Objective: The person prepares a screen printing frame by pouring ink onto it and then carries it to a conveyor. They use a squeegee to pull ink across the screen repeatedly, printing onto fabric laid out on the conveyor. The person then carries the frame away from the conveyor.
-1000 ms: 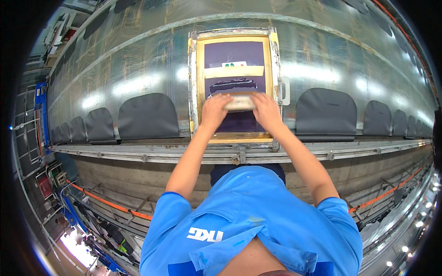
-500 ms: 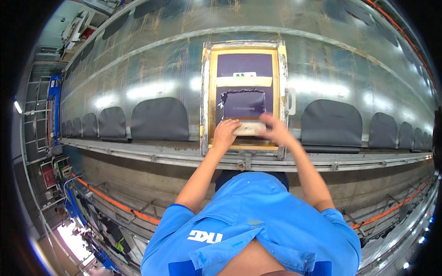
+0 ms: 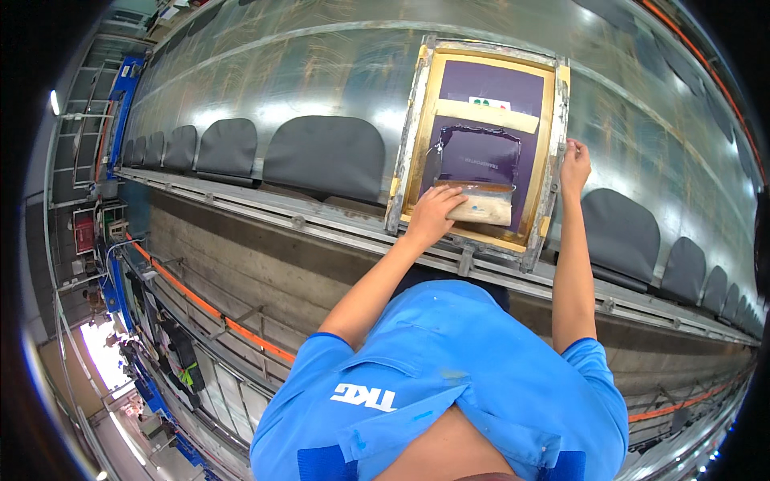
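Observation:
A screen-printing frame [image 3: 560,104] with a purple mesh lies on the long table, tilted in the picture. Near its close end a squeegee [image 3: 491,208] with a pale wooden grip rests on the mesh. My left hand [image 3: 434,215] is closed over the squeegee's left end, fingers across the top. Beyond the blade, a dark ink-edged rectangle [image 3: 478,152] shows faint lettering. My right hand [image 3: 575,168] is at the frame's right side, its fingers curled round the side handle, which the hand mostly hides.
Dark grey panels with rounded tops lie in a row along the table, one left [image 3: 325,159] and one right [image 3: 619,232] of the frame. A metal rail [image 3: 321,227] runs along the near edge. A pale tape strip [image 3: 488,115] crosses the mesh.
My right hand has left the squeegee and moved out to the frame's right side. My left hand stays on the squeegee. The view has turned, so the frame appears farther right and tilted.

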Demonstrator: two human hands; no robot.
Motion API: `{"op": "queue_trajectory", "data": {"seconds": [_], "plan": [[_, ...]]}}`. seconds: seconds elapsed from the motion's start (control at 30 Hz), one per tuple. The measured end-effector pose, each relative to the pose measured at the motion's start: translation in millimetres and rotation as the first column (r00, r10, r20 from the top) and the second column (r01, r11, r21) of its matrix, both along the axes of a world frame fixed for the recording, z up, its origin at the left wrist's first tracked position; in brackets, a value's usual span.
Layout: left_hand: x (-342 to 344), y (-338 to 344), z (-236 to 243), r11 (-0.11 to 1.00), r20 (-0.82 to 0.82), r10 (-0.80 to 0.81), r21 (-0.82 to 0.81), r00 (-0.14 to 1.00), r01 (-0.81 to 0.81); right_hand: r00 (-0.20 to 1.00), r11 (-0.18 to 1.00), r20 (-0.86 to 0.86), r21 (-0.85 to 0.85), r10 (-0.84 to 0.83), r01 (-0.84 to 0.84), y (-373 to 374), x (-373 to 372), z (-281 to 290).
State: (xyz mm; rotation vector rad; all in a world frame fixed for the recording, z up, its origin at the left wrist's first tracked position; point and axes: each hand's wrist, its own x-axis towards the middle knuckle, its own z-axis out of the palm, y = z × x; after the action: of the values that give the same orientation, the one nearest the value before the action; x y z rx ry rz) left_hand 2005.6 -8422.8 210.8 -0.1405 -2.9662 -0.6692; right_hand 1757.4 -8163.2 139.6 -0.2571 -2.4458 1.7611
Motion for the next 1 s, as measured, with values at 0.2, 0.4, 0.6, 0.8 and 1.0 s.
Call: {"op": "queue_trajectory", "data": {"seconds": [0.2,0.4,0.6,0.8,1.0], "plan": [[30,-120,39,0.993,-0.012,0.106,-0.06,0.994,-0.107,0.984,0.988,-0.178,-0.153,-0.025,-0.003,-152,27,19],[71,-274,67,0.984,0.068,0.092,-0.157,0.993,-0.08,0.997,0.989,-0.074,-0.146,-0.017,0.006,-304,83,51],[73,-327,57,0.985,0.033,0.018,-0.171,0.999,-0.012,0.995,0.998,-0.101,-0.056,-0.015,0.01,-348,91,44],[129,-366,60,0.985,0.081,-0.05,-0.16,0.995,0.062,1.0,1.0,-0.028,0.023,-0.001,0.001,-374,98,38],[78,-380,48,0.968,0.02,-0.061,-0.241,0.998,0.064,0.978,0.85,-0.079,0.512,0.191,-0.125,-353,95,47]]}}
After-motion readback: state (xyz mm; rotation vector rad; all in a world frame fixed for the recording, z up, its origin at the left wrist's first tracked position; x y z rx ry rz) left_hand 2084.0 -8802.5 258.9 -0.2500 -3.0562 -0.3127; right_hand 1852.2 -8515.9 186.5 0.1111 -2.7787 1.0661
